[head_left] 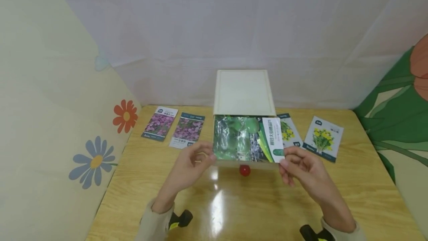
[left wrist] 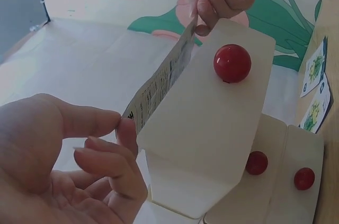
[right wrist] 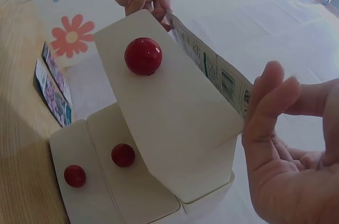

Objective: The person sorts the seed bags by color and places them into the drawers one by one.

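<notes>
A seed packet with green round fruits and a white label strip lies level above the pulled-out top drawer of a small white cabinet. My left hand pinches its left end between thumb and forefinger, the other fingers loosely bent. At the opposite end, by the white strip, my right hand pinches the packet's near corner. The packet's printed back shows in the right wrist view, close to the drawer front's upper edge. The packet mostly covers the drawer's inside, hiding its contents.
Pink-flower packets lie left of the cabinet on the wooden table. Right of it are yellow-flower packets, one partly hidden. A red knob sticks out from the open drawer; two lower drawers are closed.
</notes>
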Available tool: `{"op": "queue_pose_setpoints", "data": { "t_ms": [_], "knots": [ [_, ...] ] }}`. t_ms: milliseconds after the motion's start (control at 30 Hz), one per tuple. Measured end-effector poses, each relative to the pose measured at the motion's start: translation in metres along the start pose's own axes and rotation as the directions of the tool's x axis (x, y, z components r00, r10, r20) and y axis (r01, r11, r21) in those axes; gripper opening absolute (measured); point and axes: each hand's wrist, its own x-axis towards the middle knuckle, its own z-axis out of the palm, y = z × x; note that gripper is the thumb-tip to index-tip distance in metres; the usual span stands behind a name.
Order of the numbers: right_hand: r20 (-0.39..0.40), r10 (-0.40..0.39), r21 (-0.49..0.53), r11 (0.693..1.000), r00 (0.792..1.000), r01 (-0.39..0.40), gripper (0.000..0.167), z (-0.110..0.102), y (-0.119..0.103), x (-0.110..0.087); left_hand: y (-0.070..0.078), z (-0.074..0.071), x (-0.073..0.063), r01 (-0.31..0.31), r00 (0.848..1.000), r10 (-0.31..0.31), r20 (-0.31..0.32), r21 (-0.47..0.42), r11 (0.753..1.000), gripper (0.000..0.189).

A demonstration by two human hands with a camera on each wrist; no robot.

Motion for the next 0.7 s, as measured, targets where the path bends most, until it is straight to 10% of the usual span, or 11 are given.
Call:
{"op": "queue_pose_setpoints", "data": {
  "t_ms": [700],
  "knots": [
    [-0.009,0.002,-0.123,0.992,1.0,-0.003,0.014,-0.007,0.005,0.012,-0.008,0.001,0.008,0.022,0.998,-0.018,-0.053,0.071,0.997,0.024]
  ]
}}
